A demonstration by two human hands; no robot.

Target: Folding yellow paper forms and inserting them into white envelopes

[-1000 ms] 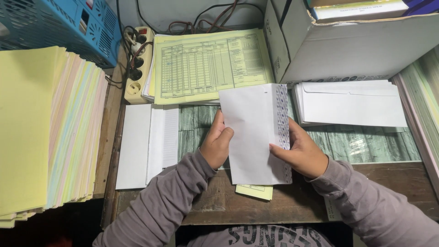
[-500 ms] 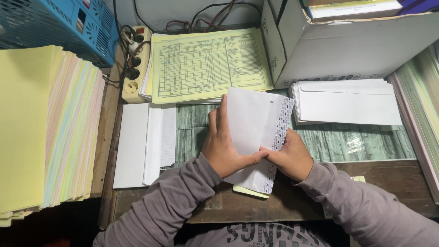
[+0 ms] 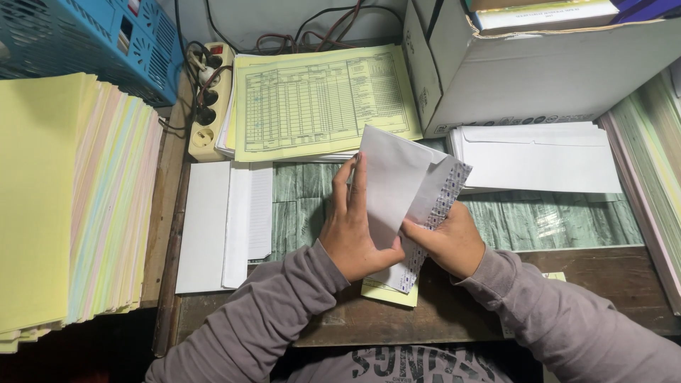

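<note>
Centre of frame, above the table [image 3: 305, 206]: my left hand [image 3: 355, 237] grips the white envelope [image 3: 397, 184], steadying it, while my right hand [image 3: 447, 241] pinches its patterned flap [image 3: 436, 206] folded over; a yellow slip [image 3: 386, 292] lies beneath

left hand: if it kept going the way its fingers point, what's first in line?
Past the white envelope that the left hand holds, probably the yellow printed form lying further up the desk; height above it is unclear.
</note>
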